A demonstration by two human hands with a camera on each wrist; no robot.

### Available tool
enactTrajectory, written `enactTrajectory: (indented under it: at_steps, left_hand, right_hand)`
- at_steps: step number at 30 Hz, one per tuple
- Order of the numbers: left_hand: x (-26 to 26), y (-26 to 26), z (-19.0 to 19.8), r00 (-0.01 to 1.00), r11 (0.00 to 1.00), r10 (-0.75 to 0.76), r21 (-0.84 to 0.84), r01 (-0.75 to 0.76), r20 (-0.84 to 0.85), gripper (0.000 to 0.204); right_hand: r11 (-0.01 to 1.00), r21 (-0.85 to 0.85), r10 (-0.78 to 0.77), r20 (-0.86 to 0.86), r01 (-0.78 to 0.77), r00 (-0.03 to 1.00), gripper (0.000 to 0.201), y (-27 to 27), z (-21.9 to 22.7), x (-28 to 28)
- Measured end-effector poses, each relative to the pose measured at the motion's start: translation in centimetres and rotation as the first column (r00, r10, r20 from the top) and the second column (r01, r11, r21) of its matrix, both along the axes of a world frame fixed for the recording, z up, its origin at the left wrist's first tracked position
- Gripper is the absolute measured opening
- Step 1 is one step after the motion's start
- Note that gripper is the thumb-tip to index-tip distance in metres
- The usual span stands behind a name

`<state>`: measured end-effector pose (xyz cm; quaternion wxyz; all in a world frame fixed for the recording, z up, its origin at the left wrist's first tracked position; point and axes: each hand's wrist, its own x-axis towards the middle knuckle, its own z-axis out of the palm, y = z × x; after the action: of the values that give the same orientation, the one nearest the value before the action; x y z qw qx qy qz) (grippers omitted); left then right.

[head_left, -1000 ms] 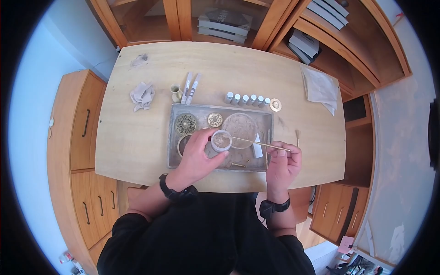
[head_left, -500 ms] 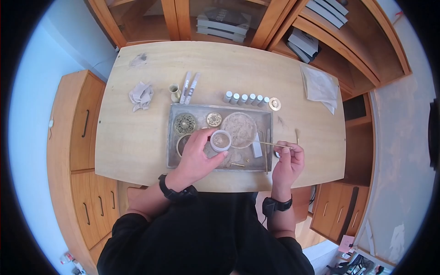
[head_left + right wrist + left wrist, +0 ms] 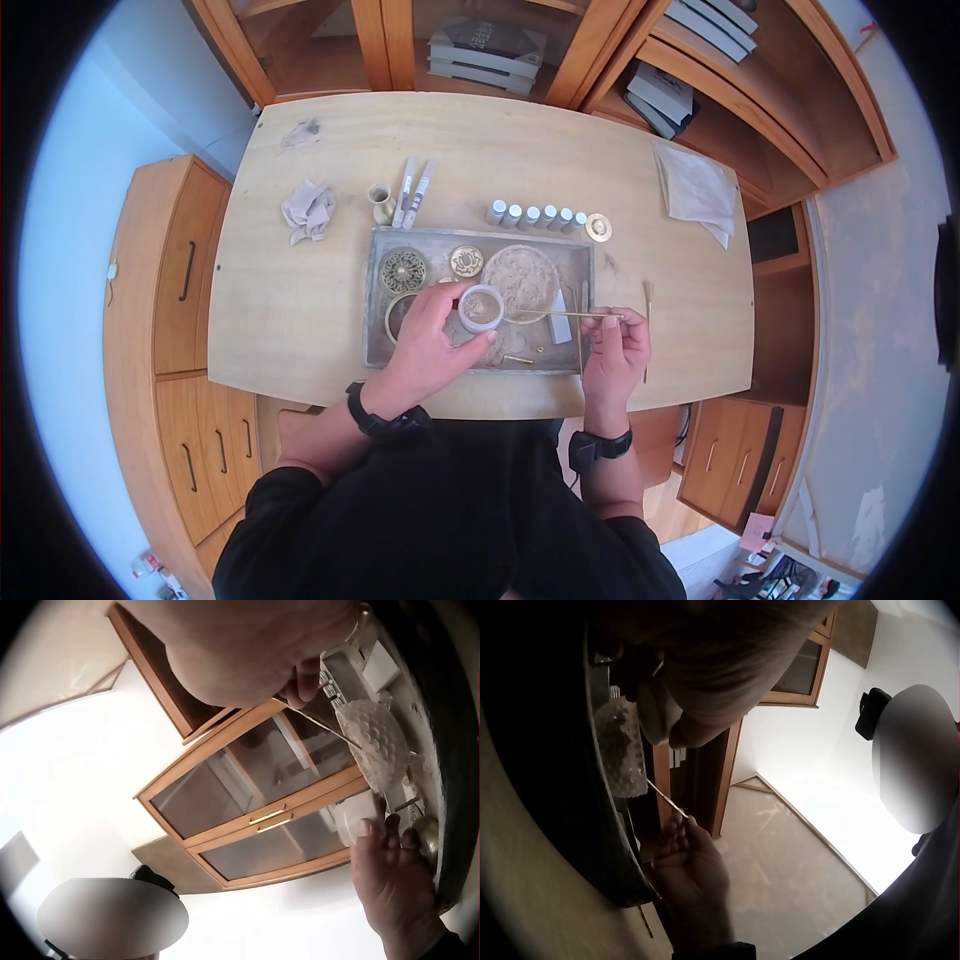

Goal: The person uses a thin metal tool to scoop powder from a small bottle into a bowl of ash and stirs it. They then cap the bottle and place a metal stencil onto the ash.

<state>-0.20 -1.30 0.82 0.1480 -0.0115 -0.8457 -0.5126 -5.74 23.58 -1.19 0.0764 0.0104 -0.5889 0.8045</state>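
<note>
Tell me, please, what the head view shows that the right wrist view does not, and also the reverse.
Only the head view: the crumpled tissue, the pale sheet and the powder inside the jar.
Only the right wrist view: the gold door handles and the bumpy outer side of the bowl.
Both: the left hand holding the jar, the right hand holding the rod, the bowl and the white block.

Grey rectangular tray [image 3: 440,250]: a thin brass-coloured rod [image 3: 577,314] obstructs space above its right half; pale wooden tabletop [image 3: 290,320] affords passage leftward.
</note>
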Motion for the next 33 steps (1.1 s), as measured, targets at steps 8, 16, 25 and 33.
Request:
enactTrajectory:
  at_steps: [8, 16, 25, 33]
  left_hand:
    - [0.1, 0.0, 0.0, 1.000, 1.000, 0.005, 0.005, -0.005, 0.008, 0.058]
    - [0.0, -0.1, -0.1, 1.000, 1.000, -0.004, 0.012, 0.004, 0.009, 0.057]
    - [0.0, -0.1, -0.1, 1.000, 1.000, -0.015, 0.013, 0.014, 0.011, 0.062]
    - [0.0, -0.1, -0.1, 1.000, 1.000, -0.007, 0.010, 0.007, 0.016, 0.059]
  right_hand:
    - [0.975, -0.221, -0.038, -0.020, 0.033, 0.999, 0.011, 0.4, 0.9, -0.8]
    - [0.968, -0.244, 0.022, -0.121, -0.052, 0.992, 0.011, -0.9, 3.0, -0.1]
    - [0.993, -0.031, 0.105, -0.198, -0.113, 0.975, 0.013, -1.6, 2.6, 0.8]
    - [0.993, -0.112, -0.047, -0.145, 0.031, 0.988, 0.013, -0.3, 1.6, -0.3]
